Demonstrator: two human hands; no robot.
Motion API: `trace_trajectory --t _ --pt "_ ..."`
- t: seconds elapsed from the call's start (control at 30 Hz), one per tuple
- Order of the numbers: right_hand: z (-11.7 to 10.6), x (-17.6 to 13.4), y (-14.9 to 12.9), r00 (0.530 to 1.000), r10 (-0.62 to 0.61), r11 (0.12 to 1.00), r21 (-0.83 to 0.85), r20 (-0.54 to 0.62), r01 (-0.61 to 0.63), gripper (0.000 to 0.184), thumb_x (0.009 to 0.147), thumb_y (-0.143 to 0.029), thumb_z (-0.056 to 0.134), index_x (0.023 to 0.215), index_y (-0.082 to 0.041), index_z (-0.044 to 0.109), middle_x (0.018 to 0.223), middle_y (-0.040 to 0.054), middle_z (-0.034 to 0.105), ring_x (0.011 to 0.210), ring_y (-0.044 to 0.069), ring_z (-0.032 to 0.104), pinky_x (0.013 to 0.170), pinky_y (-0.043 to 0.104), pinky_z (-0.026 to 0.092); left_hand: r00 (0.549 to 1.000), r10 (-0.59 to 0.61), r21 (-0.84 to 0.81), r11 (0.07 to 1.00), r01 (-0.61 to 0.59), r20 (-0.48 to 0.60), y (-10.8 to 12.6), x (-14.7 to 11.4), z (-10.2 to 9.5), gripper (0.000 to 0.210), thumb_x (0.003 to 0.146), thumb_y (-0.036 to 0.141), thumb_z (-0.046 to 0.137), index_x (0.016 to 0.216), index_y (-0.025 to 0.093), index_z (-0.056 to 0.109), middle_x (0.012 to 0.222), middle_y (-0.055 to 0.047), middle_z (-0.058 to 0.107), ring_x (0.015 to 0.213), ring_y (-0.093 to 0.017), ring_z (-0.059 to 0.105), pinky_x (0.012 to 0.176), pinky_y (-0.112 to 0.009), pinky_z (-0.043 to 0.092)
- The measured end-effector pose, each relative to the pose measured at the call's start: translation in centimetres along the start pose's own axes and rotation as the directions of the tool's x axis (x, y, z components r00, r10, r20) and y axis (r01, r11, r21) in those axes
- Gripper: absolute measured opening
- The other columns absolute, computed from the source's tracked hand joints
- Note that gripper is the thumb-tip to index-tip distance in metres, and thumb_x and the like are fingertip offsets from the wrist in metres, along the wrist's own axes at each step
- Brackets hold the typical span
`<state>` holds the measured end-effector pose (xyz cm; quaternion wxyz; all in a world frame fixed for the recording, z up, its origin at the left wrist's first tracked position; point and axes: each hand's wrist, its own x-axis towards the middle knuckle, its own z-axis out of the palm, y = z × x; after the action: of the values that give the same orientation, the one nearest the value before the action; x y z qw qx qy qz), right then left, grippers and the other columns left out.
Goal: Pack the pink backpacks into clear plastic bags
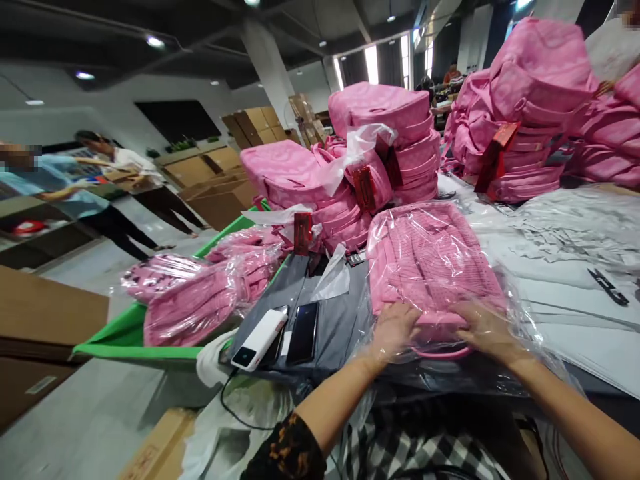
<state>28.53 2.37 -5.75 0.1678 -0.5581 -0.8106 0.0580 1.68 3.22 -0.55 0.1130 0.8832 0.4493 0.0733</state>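
A pink backpack (425, 260) lies flat on the table, straps side up, inside a clear plastic bag (517, 313). Its looped handle (443, 353) points toward me. My left hand (396, 328) grips the near left corner of the backpack with curled fingers. At the near right corner, my right hand (483, 327) holds it too, slightly blurred. Both hands are within the mouth of the bag, the film lying over them and around the wrists.
Stacks of pink backpacks (383, 107) with red tags stand behind. Left are a white power bank (260, 339), a black phone (303, 332) and a green-rimmed bin (145, 350) of bagged backpacks. Thread snippers (607, 287) lie right on white sheets. Two people (127, 163) stand far left.
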Motion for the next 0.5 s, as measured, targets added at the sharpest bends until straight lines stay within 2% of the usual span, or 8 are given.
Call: trace_trajectory --t 0.07,0.2,0.23,0.3,0.33,0.4,0.43,0.5 --pt "-0.2 0.1 -0.1 0.999 -0.032 0.999 0.012 0.002 0.032 0.045 0.079 -0.032 0.07 0.123 -0.023 0.073 0.12 0.01 0.074 0.109 0.034 0.068 0.095 0.051 0.055 0.998 -0.005 0.058 0.998 0.008 -0.056 0.4 -0.6 0.6 0.032 0.094 0.035 0.069 0.123 0.021 0.067 0.124 -0.01 0.068 0.12 -0.03 0.058 0.104 -0.045 0.046" --pt "-1.7 1.9 -0.8 0.998 0.001 0.999 0.035 0.069 -0.003 0.021 0.086 -0.038 0.067 0.092 -0.022 0.078 0.089 0.0063 0.077 0.077 0.025 0.071 0.071 0.037 0.059 0.998 0.019 0.109 0.994 -0.013 -0.06 -0.1 0.2 0.1 0.021 0.099 0.035 0.062 0.11 0.018 0.07 0.109 -0.007 0.071 0.105 -0.023 0.066 0.096 -0.036 0.052" --pt "-2.0 2.1 -1.3 0.998 0.016 0.999 0.027 0.058 -0.018 0.019 0.087 -0.037 0.066 0.089 -0.021 0.077 0.088 0.0063 0.077 0.077 0.025 0.071 0.071 0.037 0.059 0.998 0.02 0.122 0.992 -0.013 -0.059 -0.1 0.4 -0.1 0.02 0.1 0.033 0.061 0.108 0.018 0.07 0.106 -0.007 0.072 0.103 -0.023 0.067 0.095 -0.036 0.052" --pt "-2.1 1.5 -2.8 0.999 0.032 0.999 0.003 -0.004 -0.032 0.02 0.087 -0.032 0.066 0.099 -0.02 0.077 0.102 0.0093 0.077 0.095 0.029 0.071 0.085 0.043 0.059 0.997 0.019 0.153 0.988 -0.008 -0.076 0.1 0.3 -0.2 0.018 0.098 0.029 0.064 0.11 0.016 0.069 0.108 -0.009 0.073 0.106 -0.025 0.068 0.098 -0.038 0.052" --pt "-1.9 0.5 -3.7 0.998 0.03 0.999 -0.009 -0.056 -0.031 0.027 0.088 -0.03 0.066 0.109 -0.018 0.075 0.116 0.0117 0.074 0.109 0.031 0.068 0.096 0.047 0.056 0.994 0.034 0.17 0.985 -0.015 -0.108 0.4 -0.3 0.0 0.022 0.096 0.026 0.066 0.115 0.015 0.067 0.113 -0.011 0.072 0.11 -0.026 0.068 0.1 -0.041 0.052" --pt "-1.1 -3.5 -5.2 0.982 0.019 0.999 -0.04 -0.19 -0.027 0.041 0.094 -0.032 0.06 0.131 -0.015 0.066 0.142 0.0158 0.061 0.134 0.035 0.053 0.112 0.054 0.045 0.964 0.085 0.213 0.977 -0.03 -0.252 1.2 -2.7 1.2 0.04 0.093 0.023 0.068 0.131 0.014 0.059 0.129 -0.016 0.068 0.123 -0.03 0.064 0.106 -0.049 0.05" --pt "-0.6 -6.4 -5.6 0.938 -0.029 0.998 -0.055 -0.345 0.01 0.044 0.097 -0.035 0.056 0.137 -0.015 0.061 0.148 0.016 0.055 0.139 0.034 0.049 0.114 0.054 0.043 0.93 0.129 0.237 0.97 -0.047 -0.344 1.6 -4.5 2.2 0.048 0.093 0.023 0.067 0.139 0.014 0.053 0.137 -0.018 0.064 0.129 -0.032 0.06 0.108 -0.051 0.049" --pt "0.7 -13.4 -5.4 0.858 -0.031 0.996 -0.088 -0.512 -0.016 0.055 0.103 -0.037 0.047 0.155 -0.022 0.04 0.155 0.0131 0.048 0.141 0.033 0.046 0.115 0.058 0.041 0.82 0.243 0.276 0.955 -0.108 -0.518 1.9 -8.8 4.5 0.054 0.096 0.024 0.062 0.146 0.014 0.046 0.142 -0.02 0.06 0.135 -0.032 0.056 0.107 -0.049 0.052"
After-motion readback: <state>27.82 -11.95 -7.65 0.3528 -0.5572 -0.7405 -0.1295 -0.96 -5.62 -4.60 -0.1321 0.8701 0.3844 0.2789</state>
